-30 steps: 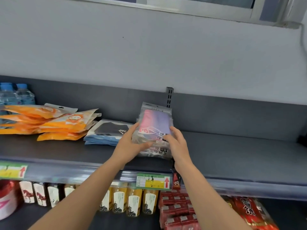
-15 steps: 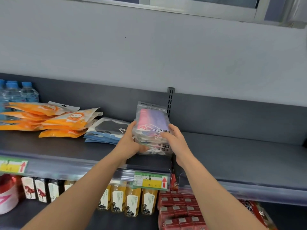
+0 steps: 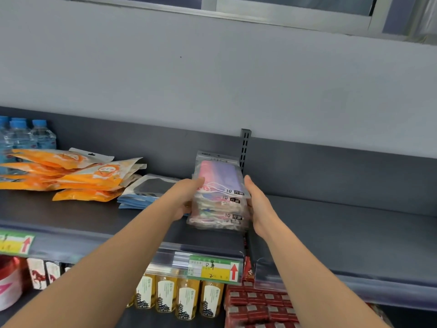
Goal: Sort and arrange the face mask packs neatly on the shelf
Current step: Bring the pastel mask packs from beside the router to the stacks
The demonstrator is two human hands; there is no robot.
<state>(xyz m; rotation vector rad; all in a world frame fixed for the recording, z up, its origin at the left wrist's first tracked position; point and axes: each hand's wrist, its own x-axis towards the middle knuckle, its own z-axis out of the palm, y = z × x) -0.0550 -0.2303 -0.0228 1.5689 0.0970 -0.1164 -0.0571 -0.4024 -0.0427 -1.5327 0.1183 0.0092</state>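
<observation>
A stack of clear face mask packs [image 3: 221, 195] with pink and purple masks lies on the dark grey shelf [image 3: 343, 233], close to the back wall. My left hand [image 3: 186, 197] holds the stack's left side, thumb on the top pack. My right hand [image 3: 257, 204] presses flat against the stack's right side with straight fingers. To the left sit a pile of blue packs with black masks [image 3: 146, 192] and a loose heap of orange packs [image 3: 78, 176].
Water bottles [image 3: 30, 136] stand at the far left behind the orange heap. A slotted shelf upright [image 3: 244, 147] rises just behind the stack. The lower shelf holds yellow drink bottles [image 3: 179, 297] and red boxes [image 3: 257, 304]. A price tag [image 3: 215, 269] hangs on the shelf edge.
The stack has gone from tilted up in my hands to lying flatter and further back on the shelf. My right hand slid from the front of the packs to their right side.
</observation>
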